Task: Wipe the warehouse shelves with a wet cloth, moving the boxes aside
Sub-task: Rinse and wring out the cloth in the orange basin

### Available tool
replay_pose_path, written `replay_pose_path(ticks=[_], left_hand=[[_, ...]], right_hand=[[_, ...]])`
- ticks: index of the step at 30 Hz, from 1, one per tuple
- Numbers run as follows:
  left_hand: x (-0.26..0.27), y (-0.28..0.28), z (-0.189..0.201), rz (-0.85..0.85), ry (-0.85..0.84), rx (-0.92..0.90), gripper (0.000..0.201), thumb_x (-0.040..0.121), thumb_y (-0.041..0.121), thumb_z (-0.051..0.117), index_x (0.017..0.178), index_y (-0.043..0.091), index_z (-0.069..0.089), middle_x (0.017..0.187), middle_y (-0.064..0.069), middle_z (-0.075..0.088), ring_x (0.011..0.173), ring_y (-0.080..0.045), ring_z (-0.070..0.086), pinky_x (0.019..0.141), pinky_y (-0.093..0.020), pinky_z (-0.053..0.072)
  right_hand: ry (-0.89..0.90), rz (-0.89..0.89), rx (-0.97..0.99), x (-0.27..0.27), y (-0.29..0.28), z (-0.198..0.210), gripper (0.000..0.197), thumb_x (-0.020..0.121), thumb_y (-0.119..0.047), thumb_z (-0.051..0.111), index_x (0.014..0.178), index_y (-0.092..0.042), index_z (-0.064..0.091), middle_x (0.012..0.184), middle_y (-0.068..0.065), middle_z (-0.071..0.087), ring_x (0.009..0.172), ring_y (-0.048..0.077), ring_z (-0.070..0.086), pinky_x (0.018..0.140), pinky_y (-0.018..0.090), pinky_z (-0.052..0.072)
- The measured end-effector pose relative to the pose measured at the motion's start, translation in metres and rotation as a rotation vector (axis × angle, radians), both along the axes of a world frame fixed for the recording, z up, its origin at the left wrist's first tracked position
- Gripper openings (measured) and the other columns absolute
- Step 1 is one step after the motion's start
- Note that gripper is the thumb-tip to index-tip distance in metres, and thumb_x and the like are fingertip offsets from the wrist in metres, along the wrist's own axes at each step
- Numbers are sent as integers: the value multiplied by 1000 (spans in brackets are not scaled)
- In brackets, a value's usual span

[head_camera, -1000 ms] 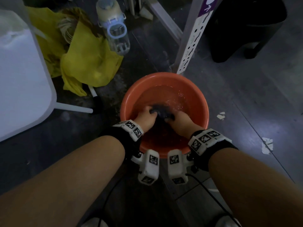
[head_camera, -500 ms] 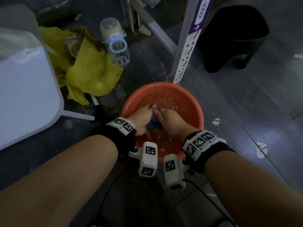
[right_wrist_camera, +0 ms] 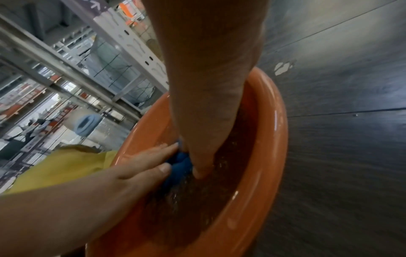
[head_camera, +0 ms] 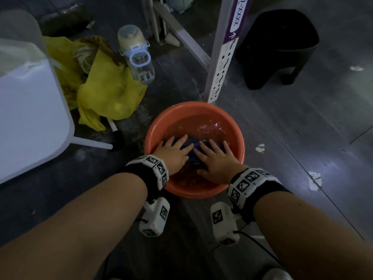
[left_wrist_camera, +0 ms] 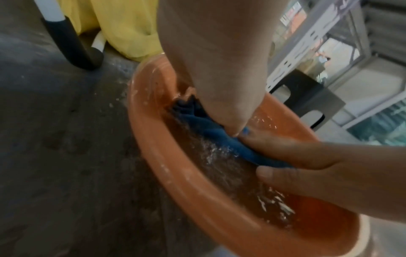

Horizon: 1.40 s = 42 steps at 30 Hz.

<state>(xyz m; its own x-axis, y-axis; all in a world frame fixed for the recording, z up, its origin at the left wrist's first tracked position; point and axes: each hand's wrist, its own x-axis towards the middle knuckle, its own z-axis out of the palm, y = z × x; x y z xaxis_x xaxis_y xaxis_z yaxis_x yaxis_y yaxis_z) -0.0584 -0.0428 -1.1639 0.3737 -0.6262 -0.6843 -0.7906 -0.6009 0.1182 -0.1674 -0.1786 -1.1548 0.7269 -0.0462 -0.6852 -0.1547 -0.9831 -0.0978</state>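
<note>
Two hands lie flat with fingers spread in the head view: left hand (head_camera: 173,153) and right hand (head_camera: 217,160) press the blue cloth (head_camera: 191,151) underwater in the orange basin (head_camera: 193,191). Behind it, a shelf upright (head_camera: 219,77) carries a purple label (head_camera: 238,19) reading roughly "XXXX-L". Left wrist view: the cloth (left_wrist_camera: 211,132) sits under both palms. Right wrist view: straight fingers (right_wrist_camera: 153,156) pin the cloth (right_wrist_camera: 180,165).

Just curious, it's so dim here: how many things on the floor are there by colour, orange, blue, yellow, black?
Orange: 1, the basin
Blue: 1, the cloth in the water
Yellow: 1, the crumpled sheet
Black: 1, the stool
Total: 4
</note>
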Motion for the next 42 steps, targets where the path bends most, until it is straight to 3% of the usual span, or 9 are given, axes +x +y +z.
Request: replay_pose_path(ticks=[5,8,12,17,22,25,27,34,42], left_hand=[[3,3,-8,-84,71,185,57,99,28,37,148,35,9,157,-2,-10,138,-42,16,114,-47,22],[-2,3,-9,-19,55,-6,45,94,16,44,138,21,39,144,-13,29,120,-36,44,105,-40,35],[7,5,9,339,138,-371,23,91,10,50,110,9,64,108,-11,63,100,-27,60,90,-34,45],[9,-7,53,735,569,-766,15,90,1,50,91,10,62,102,-7,61,99,-17,57,89,-28,44],[11,-14,105,1165,986,-1075,35,87,-2,31,64,7,56,73,-15,64,68,-20,63,59,-25,53],[16,-10,123,1219,1047,-1156,28,86,2,28,67,6,47,68,-16,57,63,-24,59,57,-27,49],[20,-8,130,1290,999,-1195,27,86,2,28,67,8,46,65,-13,51,63,-24,51,60,-32,45],[18,5,110,1315,684,-964,19,87,5,41,72,7,53,80,-18,53,65,-24,56,71,-38,50],[-5,0,114,1321,925,-831,40,96,45,37,107,18,64,93,-6,67,77,-18,63,66,-29,51]], right_hand=[[220,56,-106,1,6,-10,64,95,-63,17,150,-39,-4,160,-8,-8,147,26,-9,103,70,-18],[198,14,-22,5,6,-5,56,98,-54,24,150,-37,15,160,-9,8,148,24,1,103,71,-14],[57,-307,123,13,0,10,38,95,-41,44,130,-27,49,139,0,46,134,26,36,112,60,6],[-223,-525,455,19,-10,13,86,74,-34,76,145,-29,28,150,5,29,138,30,30,112,51,26],[-309,-734,834,21,-8,35,60,79,-14,76,132,-18,49,123,2,59,113,17,56,95,26,44],[-385,-837,882,17,-7,47,35,85,-12,69,119,-8,58,98,1,63,83,10,60,66,9,46],[-417,-988,1032,15,-4,62,13,90,-6,59,102,-10,58,83,5,60,69,13,57,59,20,49],[-511,-1391,1418,15,-2,97,57,56,-23,74,107,-3,57,95,23,54,86,36,56,72,49,48],[-795,-1381,1370,24,-2,117,17,83,-10,68,80,-12,51,70,9,60,62,24,63,60,37,55]])
